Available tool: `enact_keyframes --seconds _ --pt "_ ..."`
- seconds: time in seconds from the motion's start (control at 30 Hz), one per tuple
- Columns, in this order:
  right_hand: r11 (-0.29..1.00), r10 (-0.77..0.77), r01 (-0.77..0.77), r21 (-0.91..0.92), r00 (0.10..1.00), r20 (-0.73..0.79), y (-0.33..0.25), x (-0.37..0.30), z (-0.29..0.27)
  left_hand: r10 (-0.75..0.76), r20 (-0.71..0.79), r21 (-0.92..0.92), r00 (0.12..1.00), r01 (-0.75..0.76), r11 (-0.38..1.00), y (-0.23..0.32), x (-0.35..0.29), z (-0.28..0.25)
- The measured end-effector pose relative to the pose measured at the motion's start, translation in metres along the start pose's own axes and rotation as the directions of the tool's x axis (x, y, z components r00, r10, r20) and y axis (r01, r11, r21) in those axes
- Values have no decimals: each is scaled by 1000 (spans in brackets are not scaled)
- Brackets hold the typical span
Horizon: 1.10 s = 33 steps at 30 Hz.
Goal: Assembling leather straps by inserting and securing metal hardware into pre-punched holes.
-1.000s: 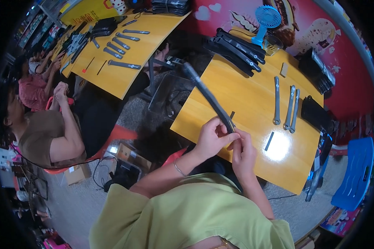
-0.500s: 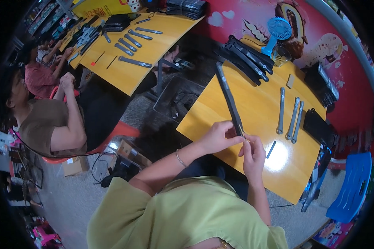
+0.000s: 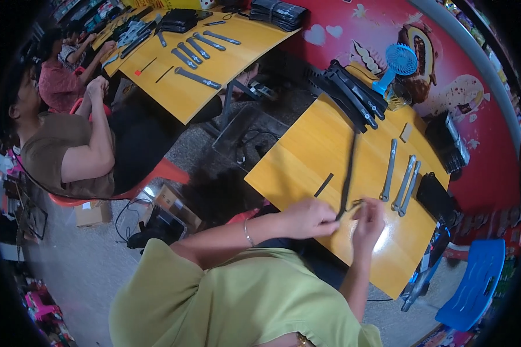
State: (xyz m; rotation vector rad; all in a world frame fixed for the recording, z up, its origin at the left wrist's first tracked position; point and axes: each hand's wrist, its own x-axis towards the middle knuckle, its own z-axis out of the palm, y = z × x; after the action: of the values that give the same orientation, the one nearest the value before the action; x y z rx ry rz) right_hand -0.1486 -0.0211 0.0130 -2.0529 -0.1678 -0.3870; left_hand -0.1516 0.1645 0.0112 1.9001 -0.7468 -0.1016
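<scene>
My left hand is closed around the near end of a long, thin black strap. The strap stands up from the fist, seen nearly edge-on and a little blurred. Close beside it, my right hand has its fingers bent together in a pinch. Something small and pale shows at those fingertips, too blurred to name. On the yellow table, left of the strap, lies a short black strip. Several grey straps with rounded ends lie to the right of my hands.
Black straps are piled at the far edge, by a blue fan. Black packs and a dark pouch sit on the right. A blue stool stands at right. A person sits left, by another table with straps.
The held strap has swung to the right and turned edge-on. My right hand has moved slightly right, away from my left. A short strip now shows left of the strap; my view has shifted.
</scene>
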Motion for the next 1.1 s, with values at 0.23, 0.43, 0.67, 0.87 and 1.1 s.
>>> enact_keyframes --seconds 0.23,0.43,0.67,0.87,1.1 --pt "973 -115 161 -162 958 263 -54 13 -41 -217 190 -216 958 256 942 7 -29 -1" --pt "907 -227 358 -222 860 458 -85 -6 -29 -371 27 -863 928 209 461 -7 -1 14" --pt "955 86 17 -295 939 332 -70 0 -63 -404 6 -983 915 80 166 -5 -3 -7" --pt "969 -248 243 52 938 241 -47 -8 -14 -558 175 -921 812 334 198 25 7 10" --pt "905 187 -232 357 970 156 -12 19 -16 -390 433 -808 813 541 231 26 -5 4"
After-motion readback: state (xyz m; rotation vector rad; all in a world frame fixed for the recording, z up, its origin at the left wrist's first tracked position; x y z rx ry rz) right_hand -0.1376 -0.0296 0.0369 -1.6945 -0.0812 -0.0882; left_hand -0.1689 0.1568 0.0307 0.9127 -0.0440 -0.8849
